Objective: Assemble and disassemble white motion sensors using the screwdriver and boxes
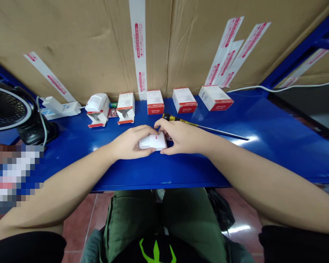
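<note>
A white detector (pixel 157 141) with a small red mark lies low over the blue table, between my two hands. My left hand (pixel 133 142) is closed around its left end, thumb along the near side and fingers over the far side. At the right end, my right hand (pixel 181 137) has its thumb and curled fingers closed on the casing. Part of a red-and-white printed piece (pixel 169 137) shows beneath my right palm; the rest is hidden. Just beyond my right hand lies a long screwdriver (pixel 222 130) with a black-and-yellow handle, partly covered by my fingers.
Along the back of the blue table (pixel 263 120) stand several red-and-white boxes (pixel 155 102). Another white detector (pixel 97 102) rests on an opened box at left, near a red circuit board (pixel 112 112). A black fan (pixel 35 128) and a white power strip (pixel 63 110) are farther left.
</note>
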Demonstrator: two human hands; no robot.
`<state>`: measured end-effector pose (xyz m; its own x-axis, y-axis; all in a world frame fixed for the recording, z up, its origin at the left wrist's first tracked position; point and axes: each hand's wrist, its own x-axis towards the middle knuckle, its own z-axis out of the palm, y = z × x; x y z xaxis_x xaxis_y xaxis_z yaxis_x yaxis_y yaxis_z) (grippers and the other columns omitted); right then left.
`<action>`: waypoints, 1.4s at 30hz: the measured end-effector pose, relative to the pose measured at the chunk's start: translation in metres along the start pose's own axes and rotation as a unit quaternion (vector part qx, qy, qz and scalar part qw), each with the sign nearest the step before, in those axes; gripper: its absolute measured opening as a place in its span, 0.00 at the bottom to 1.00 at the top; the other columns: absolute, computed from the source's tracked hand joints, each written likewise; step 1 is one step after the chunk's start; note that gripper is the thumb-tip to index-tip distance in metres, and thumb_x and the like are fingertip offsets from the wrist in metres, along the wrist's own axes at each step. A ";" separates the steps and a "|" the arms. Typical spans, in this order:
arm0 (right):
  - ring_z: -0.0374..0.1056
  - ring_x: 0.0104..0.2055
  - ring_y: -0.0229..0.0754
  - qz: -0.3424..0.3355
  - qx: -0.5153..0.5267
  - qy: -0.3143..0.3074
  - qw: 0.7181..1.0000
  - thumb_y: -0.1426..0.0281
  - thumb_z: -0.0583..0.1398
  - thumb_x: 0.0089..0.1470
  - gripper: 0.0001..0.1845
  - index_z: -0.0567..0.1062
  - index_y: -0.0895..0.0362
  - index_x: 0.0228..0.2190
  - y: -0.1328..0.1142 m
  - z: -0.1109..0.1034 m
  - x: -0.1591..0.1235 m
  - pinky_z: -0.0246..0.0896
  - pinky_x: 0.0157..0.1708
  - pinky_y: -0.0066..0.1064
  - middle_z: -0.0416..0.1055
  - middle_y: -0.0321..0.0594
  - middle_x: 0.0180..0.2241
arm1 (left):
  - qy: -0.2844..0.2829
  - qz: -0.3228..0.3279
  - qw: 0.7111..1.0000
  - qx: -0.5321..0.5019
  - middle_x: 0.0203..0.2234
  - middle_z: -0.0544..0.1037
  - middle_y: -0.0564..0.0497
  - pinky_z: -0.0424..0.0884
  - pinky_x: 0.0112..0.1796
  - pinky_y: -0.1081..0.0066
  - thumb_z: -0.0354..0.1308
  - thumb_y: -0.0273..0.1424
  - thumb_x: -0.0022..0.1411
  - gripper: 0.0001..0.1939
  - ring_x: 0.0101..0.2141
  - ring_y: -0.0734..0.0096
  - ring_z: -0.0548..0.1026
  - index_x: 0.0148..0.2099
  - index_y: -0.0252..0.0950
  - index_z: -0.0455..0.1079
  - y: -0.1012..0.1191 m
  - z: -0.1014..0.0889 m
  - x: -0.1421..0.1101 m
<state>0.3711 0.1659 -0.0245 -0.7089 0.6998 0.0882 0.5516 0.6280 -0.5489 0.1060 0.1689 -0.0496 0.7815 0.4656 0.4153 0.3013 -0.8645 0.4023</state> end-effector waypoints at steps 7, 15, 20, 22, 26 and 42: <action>0.80 0.53 0.56 -0.010 -0.010 0.005 1.000 0.68 0.74 0.50 0.36 0.71 0.56 0.58 -0.004 0.001 -0.001 0.73 0.48 0.42 0.82 0.52 0.54 | -0.013 -0.035 0.999 -0.006 0.58 0.85 0.40 0.84 0.59 0.54 0.67 0.38 0.71 0.22 0.57 0.52 0.86 0.63 0.39 0.75 0.005 -0.001 0.001; 0.79 0.52 0.56 -0.031 -0.025 0.023 0.999 0.68 0.73 0.52 0.32 0.72 0.56 0.56 -0.002 0.006 0.000 0.73 0.49 0.43 0.81 0.51 0.52 | -0.030 -0.041 0.999 0.009 0.58 0.83 0.40 0.83 0.60 0.54 0.70 0.36 0.69 0.24 0.58 0.51 0.84 0.64 0.39 0.74 0.009 -0.002 0.001; 0.77 0.50 0.53 -0.045 -0.027 0.037 0.998 0.68 0.73 0.52 0.29 0.71 0.55 0.54 -0.002 0.006 -0.002 0.73 0.48 0.42 0.79 0.50 0.53 | -0.039 -0.044 0.998 0.002 0.59 0.81 0.39 0.81 0.62 0.53 0.69 0.38 0.71 0.23 0.59 0.50 0.82 0.64 0.39 0.74 0.009 -0.002 0.002; 0.76 0.50 0.52 -0.048 -0.025 0.041 0.998 0.68 0.73 0.52 0.28 0.72 0.54 0.52 -0.002 0.006 -0.002 0.73 0.48 0.42 0.78 0.50 0.53 | -0.050 -0.044 0.998 -0.002 0.58 0.81 0.39 0.81 0.62 0.52 0.70 0.40 0.71 0.24 0.59 0.49 0.82 0.64 0.39 0.73 0.009 -0.001 0.002; 0.76 0.50 0.53 -0.044 -0.022 0.029 0.998 0.68 0.73 0.52 0.30 0.71 0.54 0.53 -0.003 0.005 -0.001 0.73 0.48 0.42 0.79 0.49 0.53 | -0.062 -0.062 0.996 0.015 0.59 0.81 0.38 0.79 0.63 0.50 0.70 0.37 0.68 0.26 0.60 0.47 0.81 0.64 0.39 0.70 0.011 0.000 0.001; 0.74 0.56 0.58 -0.044 -0.093 0.159 0.982 0.59 0.69 0.60 0.23 0.74 0.55 0.52 0.015 -0.026 -0.010 0.71 0.57 0.49 0.75 0.53 0.56 | 0.111 -0.172 0.971 0.121 0.53 0.84 0.43 0.81 0.48 0.61 0.69 0.43 0.64 0.25 0.46 0.58 0.83 0.58 0.39 0.70 -0.008 -0.054 -0.007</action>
<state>0.3980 0.1771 -0.0118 -0.6013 0.6922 0.3991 0.5861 0.7216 -0.3685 0.0687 0.1827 -0.0111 0.4838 0.7406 0.4664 0.6641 -0.6577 0.3555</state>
